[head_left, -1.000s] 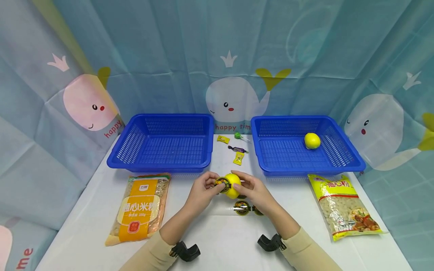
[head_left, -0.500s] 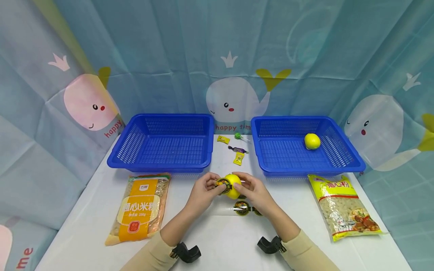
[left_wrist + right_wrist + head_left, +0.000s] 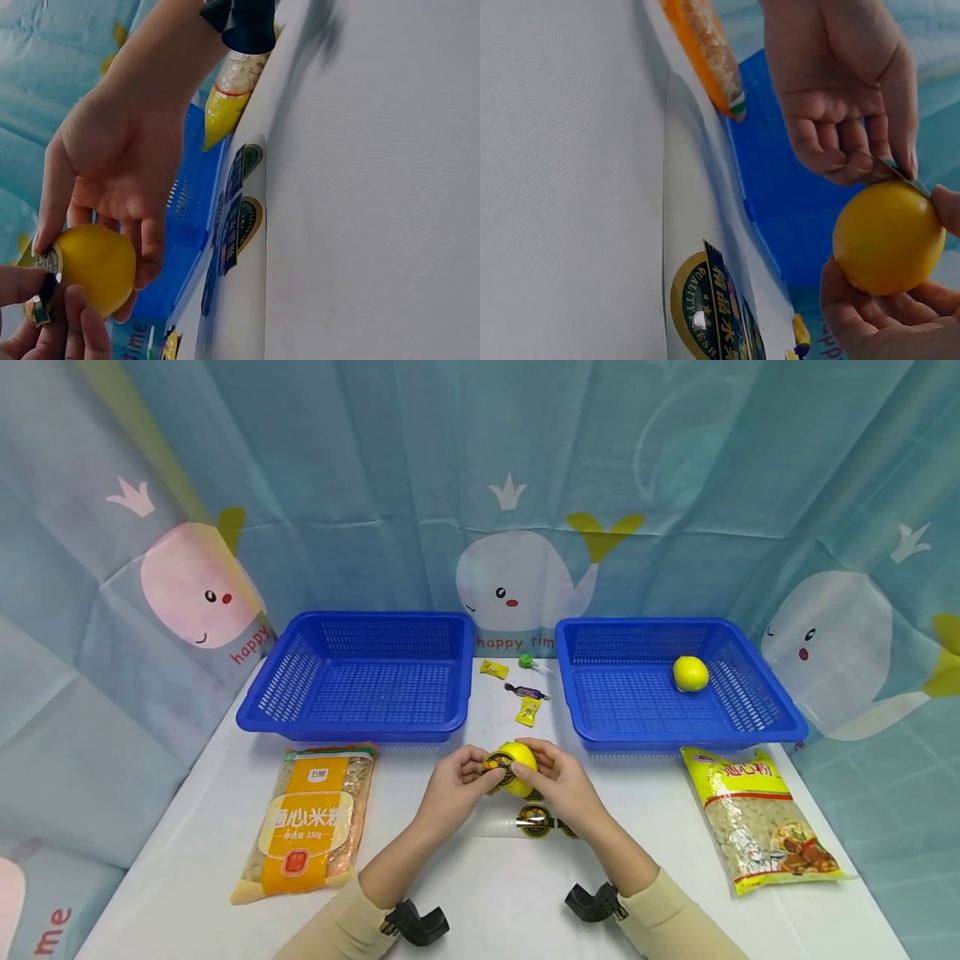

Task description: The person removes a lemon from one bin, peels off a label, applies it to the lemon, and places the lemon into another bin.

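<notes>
My right hand (image 3: 566,781) holds a yellow lemon (image 3: 523,756) over the middle of the table, fingers curled round its far side. At the lemon's left side, my left hand (image 3: 450,789) pinches a round black-and-gold sticker (image 3: 498,763) between thumb and fingers. In the right wrist view, the sticker's edge lies against the lemon (image 3: 889,236); how much of it is stuck down is hard to tell. Below the hands lies a clear sheet of stickers (image 3: 491,825), partly hidden by the right hand. One more printed sticker (image 3: 535,821) shows on that sheet.
Two blue baskets stand at the back: the left basket (image 3: 352,732) and the right basket (image 3: 690,743), which contains another lemon (image 3: 690,673). Between them lie wrapped candies (image 3: 527,711) and a green lollipop (image 3: 527,661). Pasta bags flank the hands, one orange (image 3: 306,827), one yellow (image 3: 765,822).
Both hands, with the lemon and the sticker, have shifted very slightly to the right. The left thumb has moved a little across the sticker toward the lemon. The baskets and bags have stayed put.
</notes>
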A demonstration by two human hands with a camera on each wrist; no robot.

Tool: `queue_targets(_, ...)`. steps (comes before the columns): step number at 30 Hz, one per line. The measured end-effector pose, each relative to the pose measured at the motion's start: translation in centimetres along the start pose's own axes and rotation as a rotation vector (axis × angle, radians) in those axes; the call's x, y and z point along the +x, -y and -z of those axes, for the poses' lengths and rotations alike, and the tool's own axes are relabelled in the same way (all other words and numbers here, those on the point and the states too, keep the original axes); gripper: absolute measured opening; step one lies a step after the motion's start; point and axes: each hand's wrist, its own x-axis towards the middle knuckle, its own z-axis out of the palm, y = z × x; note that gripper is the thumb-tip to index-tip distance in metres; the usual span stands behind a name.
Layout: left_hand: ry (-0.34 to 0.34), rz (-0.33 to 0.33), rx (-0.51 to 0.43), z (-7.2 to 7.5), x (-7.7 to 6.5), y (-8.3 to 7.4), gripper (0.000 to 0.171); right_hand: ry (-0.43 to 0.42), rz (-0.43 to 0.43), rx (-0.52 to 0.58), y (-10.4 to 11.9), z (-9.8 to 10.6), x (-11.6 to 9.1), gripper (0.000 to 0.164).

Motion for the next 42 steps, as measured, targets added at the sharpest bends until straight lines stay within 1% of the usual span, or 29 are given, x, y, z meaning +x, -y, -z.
queue_targets(6,0.030,-0.009,0.044,0.18,-0.06,0.13,0.021,0.011,0.021,-0.001,0.11,0.42,-0.23,0.050)
queue_targets(9,0.042,-0.025,0.075,0.30,-0.04,0.16,0.021,0.013,0.017,0.002,0.05,0.55,-0.27,0.048)
queue_targets(14,0.034,-0.064,0.138,0.40,0.06,0.45,0.020,0.061,-0.009,0.093,0.03,0.43,-0.17,0.049)
queue_targets(16,0.034,-0.075,0.139,0.40,0.07,0.61,0.020,0.077,-0.018,0.121,0.03,0.33,-0.12,0.051)
queue_targets(23,0.030,-0.087,0.117,0.11,0.05,0.60,0.020,0.032,-0.022,0.116,0.21,0.20,-0.08,0.049)
queue_targets(27,0.023,-0.113,0.132,0.08,-0.04,0.65,0.021,0.028,-0.022,0.123,0.16,0.21,-0.08,0.048)
queue_targets(31,-0.008,-0.133,0.160,0.04,-0.18,0.47,0.020,0.022,-0.029,0.117,0.11,0.17,-0.04,0.048)
queue_targets(34,-0.022,-0.130,0.161,0.02,-0.24,0.27,0.019,0.013,-0.038,0.074,0.15,0.16,-0.09,0.050)
queue_targets(39,-0.014,-0.131,0.159,-0.09,-0.21,0.12,0.018,-0.018,-0.042,-0.030,0.44,0.22,-0.19,0.051)
queue_targets(42,-0.007,-0.137,0.163,-0.18,-0.14,0.18,0.018,-0.037,-0.044,-0.049,0.67,0.28,-0.20,0.049)
